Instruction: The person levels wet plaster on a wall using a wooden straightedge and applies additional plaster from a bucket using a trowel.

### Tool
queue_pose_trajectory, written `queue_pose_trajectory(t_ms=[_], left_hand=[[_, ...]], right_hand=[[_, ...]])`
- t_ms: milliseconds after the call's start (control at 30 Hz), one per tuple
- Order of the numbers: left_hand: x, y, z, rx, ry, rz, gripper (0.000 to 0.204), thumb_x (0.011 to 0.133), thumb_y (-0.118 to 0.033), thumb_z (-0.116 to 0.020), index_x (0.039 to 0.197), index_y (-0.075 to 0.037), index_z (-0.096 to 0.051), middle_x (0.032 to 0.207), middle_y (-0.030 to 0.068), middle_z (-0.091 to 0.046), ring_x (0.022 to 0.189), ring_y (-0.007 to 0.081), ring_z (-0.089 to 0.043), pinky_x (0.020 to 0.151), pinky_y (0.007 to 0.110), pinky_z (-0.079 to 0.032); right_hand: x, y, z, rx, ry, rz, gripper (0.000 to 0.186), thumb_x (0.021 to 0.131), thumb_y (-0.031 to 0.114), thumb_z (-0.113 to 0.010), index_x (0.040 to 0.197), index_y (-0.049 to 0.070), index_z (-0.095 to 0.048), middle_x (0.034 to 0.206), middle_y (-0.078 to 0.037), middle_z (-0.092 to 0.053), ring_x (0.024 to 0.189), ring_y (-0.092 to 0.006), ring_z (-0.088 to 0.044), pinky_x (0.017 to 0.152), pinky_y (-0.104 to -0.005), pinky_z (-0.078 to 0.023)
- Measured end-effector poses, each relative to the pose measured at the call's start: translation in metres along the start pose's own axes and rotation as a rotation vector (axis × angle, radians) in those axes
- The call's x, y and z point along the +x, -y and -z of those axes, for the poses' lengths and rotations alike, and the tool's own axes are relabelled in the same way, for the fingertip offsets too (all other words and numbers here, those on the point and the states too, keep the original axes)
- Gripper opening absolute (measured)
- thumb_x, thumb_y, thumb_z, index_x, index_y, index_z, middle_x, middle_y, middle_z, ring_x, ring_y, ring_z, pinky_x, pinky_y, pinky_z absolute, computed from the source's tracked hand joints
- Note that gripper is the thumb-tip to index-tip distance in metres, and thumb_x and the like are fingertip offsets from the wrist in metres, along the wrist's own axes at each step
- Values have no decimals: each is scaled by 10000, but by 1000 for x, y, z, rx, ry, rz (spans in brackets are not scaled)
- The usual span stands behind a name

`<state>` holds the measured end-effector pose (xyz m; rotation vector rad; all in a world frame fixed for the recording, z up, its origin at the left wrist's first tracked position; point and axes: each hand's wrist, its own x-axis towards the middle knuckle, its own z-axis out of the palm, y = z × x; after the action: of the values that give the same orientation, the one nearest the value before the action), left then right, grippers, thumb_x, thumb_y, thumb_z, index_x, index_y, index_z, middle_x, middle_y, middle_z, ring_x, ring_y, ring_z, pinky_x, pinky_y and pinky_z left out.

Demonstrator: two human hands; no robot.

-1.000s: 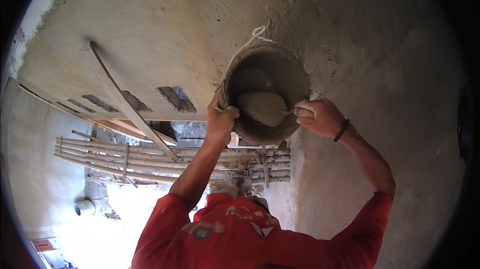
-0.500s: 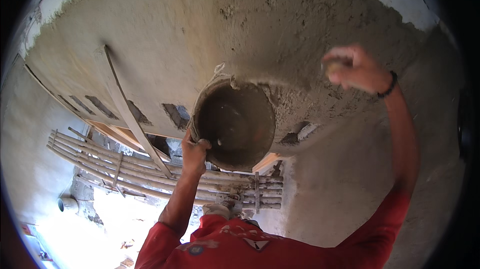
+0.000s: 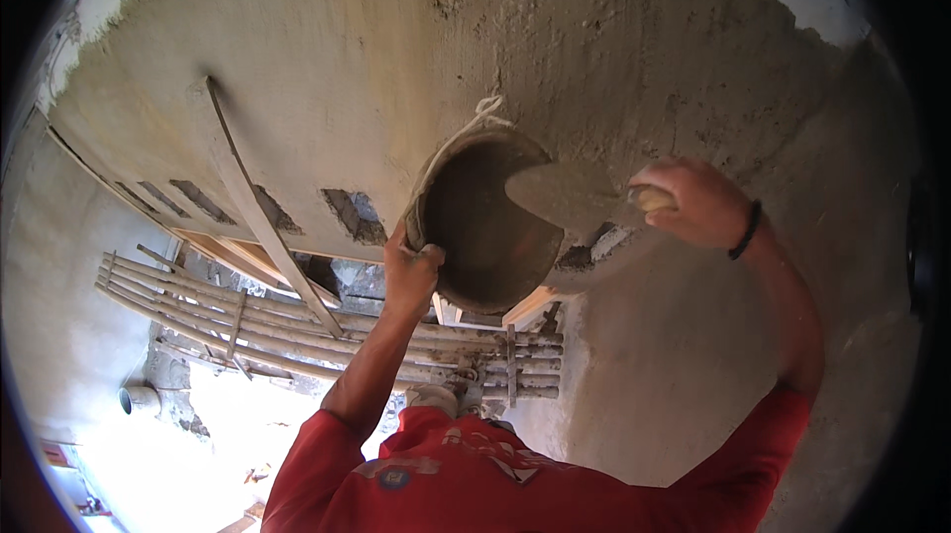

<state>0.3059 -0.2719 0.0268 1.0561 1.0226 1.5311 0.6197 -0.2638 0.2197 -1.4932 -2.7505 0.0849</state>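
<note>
My left hand (image 3: 408,270) is closed on the rim of a round, mortar-coated bucket (image 3: 485,226), its thumb over the edge. The bucket is tilted with its mouth toward me, and a rope handle (image 3: 483,117) hangs loose at its far side. To the right, my right hand (image 3: 693,201) grips the handle of a trowel (image 3: 565,194). The wide grey blade points left and overlaps the bucket's right rim. Whether the blade touches the bucket I cannot tell. Behind both spreads a wall (image 3: 614,57) with rough, wet-looking plaster.
A long wooden board (image 3: 243,186) leans against the wall at left. Below lies a platform of lashed poles (image 3: 287,330). Several slot openings pierce the wall, one with rubble (image 3: 355,216). A pipe (image 3: 139,399) lies at lower left. A smoother side wall (image 3: 684,365) stands at right.
My right hand has come down and slightly right, and the trowel blade now shows over the bucket's rim. My left hand has shifted the bucket a little right and up in the view.
</note>
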Motion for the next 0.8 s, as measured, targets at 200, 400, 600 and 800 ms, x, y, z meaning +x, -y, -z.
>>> queue_pose_trajectory(t_ms=[200, 400, 600, 800], left_hand=[[-1, -5, -23, 283, 164, -230, 618, 708, 94, -504, 1319, 7, -452, 1136, 177, -618, 1087, 212, -574, 932, 309, -434], [-4, -17, -33, 262, 228, -193, 683, 717, 98, -507, 1378, -35, -406, 1152, 188, -612, 1098, 232, -578, 950, 318, -425], [0, -6, -21, 180, 172, -23, 594, 722, 84, -508, 1310, 17, -457, 1114, 149, -624, 1029, 190, -586, 900, 291, -444], [5, -24, 0, -58, 38, 54, 596, 637, 97, -471, 1228, 27, -513, 1068, 68, -601, 927, 140, -562, 837, 253, -451]], right_hand=[[21, 36, -91, -489, -24, -40, 194, 782, 83, -575, 964, 69, -641, 771, -143, -637, 784, -270, -661, 709, -406, -533], [27, 20, -132, -169, 29, -79, 285, 755, 122, -617, 1036, 84, -643, 816, -173, -656, 784, -332, -647, 713, -414, -530], [22, 26, -183, 346, -19, -91, 392, 725, 180, -689, 1097, 73, -630, 907, -181, -669, 842, -354, -640, 764, -400, -522], [26, 34, -108, 382, -84, -50, 386, 730, 179, -681, 1093, 60, -624, 914, -184, -666, 855, -349, -642, 784, -404, -517]])
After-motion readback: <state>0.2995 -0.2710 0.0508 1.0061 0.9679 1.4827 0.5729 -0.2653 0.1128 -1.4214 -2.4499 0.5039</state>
